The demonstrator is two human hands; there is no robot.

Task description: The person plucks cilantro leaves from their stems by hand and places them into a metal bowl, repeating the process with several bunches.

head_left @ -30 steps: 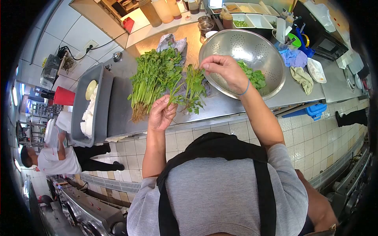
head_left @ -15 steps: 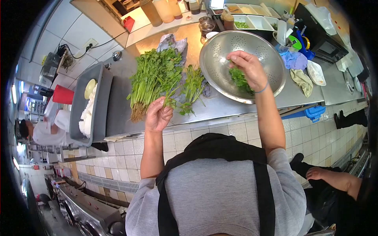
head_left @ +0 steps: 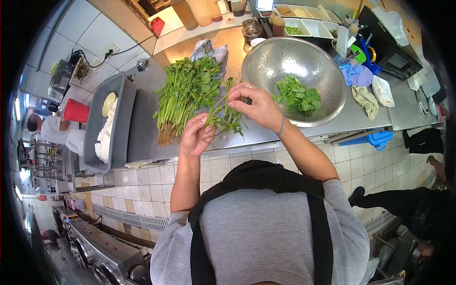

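Observation:
In the head view my left hand (head_left: 195, 136) is closed on a leafy green coriander sprig (head_left: 217, 112), held over the counter's front edge. The fingertips of my right hand (head_left: 258, 107) pinch the upper end of the same sprig. Beyond my left hand lies a thick bunch of coriander (head_left: 184, 92), its brown roots toward me. A smaller pile of stems (head_left: 231, 116) lies behind the sprig, partly covered by my hands. To the right, a perforated steel colander (head_left: 327, 66) holds loose green leaves (head_left: 298, 95).
A grey tub (head_left: 128, 109) with white contents and a yellowish bowl stands on the left. Crumpled wrapping (head_left: 216, 53) lies behind the bunch. Right of the colander are cloths (head_left: 365, 101) and a white tray (head_left: 382, 90). Another person's dark-clothed leg (head_left: 394, 202) is at lower right.
My right hand has moved left from above the colander to the sprig in my left hand. The leaves in the colander are now uncovered. A person at right has shifted.

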